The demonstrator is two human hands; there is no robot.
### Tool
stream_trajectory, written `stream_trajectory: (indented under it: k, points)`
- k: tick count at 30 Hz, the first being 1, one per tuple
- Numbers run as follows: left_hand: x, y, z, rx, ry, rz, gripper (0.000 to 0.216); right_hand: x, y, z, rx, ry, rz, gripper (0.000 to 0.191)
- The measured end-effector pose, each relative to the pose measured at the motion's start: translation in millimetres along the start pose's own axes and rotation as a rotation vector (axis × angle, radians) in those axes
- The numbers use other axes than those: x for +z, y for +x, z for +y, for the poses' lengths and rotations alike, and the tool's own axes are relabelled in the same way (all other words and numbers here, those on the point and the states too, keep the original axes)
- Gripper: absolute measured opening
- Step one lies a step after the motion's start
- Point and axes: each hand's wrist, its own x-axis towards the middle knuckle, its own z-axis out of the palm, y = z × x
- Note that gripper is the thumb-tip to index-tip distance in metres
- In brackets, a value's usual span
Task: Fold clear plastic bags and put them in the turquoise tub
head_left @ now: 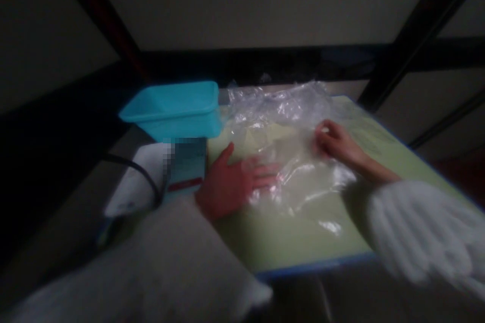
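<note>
A clear plastic bag [299, 176] lies spread on the pale yellow tabletop [261, 247]. My left hand [235, 181] rests flat at the bag's left side, fingers stretched out toward the right. At the bag's upper right edge, my right hand [333, 144] is closed in a pinch on the film, thumb and fingers together. Behind both hands sits a crumpled heap of clear plastic [284, 103]. Whether it is joined to the bag I cannot tell. The picture is dim and blurred.
A turquoise plastic basin [174, 126] stands at the back left. In front of it are a flat greyish item with a red strip [185, 184], a white item [132, 176] and a dark cable [140, 169]. The table has a blue edge [318, 266]. A wall rises behind.
</note>
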Motion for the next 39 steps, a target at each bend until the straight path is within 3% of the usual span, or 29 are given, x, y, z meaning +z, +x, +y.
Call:
stream_trajectory:
  k: [4,5,7,8,9,11,15,18,22,26,29,32,35,39]
  points:
    - [-8,0,-2,0.354,0.16,0.526,0.043,-7,0,2,0.014,-0.072,0.091,0.017]
    - [-7,0,-3,0.428,0.203,0.613,0.035,-9,-1,1,0.024,-0.094,0.079,0.017]
    - [-4,-1,-8,0.534,0.348,0.665,0.028,-11,-1,0,0.046,-0.134,0.044,0.018]
    - [0,-1,-12,0.568,0.43,0.651,0.027,-13,0,0,0.056,-0.144,0.03,0.02]
    - [5,-3,-15,0.61,0.666,0.581,0.026,-14,0,0,0.067,-0.145,0.014,0.025]
    - [17,-6,-24,0.597,0.835,0.446,0.024,-18,0,-1,0.084,-0.135,-0.038,0.038]
    - [35,-13,-37,0.5,1.443,-0.094,0.047,-23,-4,-2,0.087,-0.128,-0.227,0.06]
    - [39,-13,-40,0.442,1.632,-0.315,0.061,-26,-4,0,0.066,-0.152,-0.248,0.063]
    - [33,-14,-35,0.48,1.691,-0.286,0.054,-32,3,7,-0.057,-0.31,-0.103,0.051]
    - [19,-19,-27,0.783,1.636,-0.124,0.033,-30,3,6,-0.3,-0.568,0.123,0.033]
    - [17,-19,-25,0.897,1.572,0.027,0.021,-19,-6,-2,-0.417,-0.634,0.162,0.02]
    - [27,-16,-30,0.751,1.589,0.024,0.026,-5,-15,-10,-0.561,-0.623,0.034,0.018]
    - [39,-12,-39,0.566,1.652,-0.234,0.053,6,-23,-14,-0.719,-0.598,-0.269,0.023]
    - [43,-11,-47,0.443,1.671,-0.372,0.077,19,-31,-14,-0.795,-0.498,-0.597,0.029]
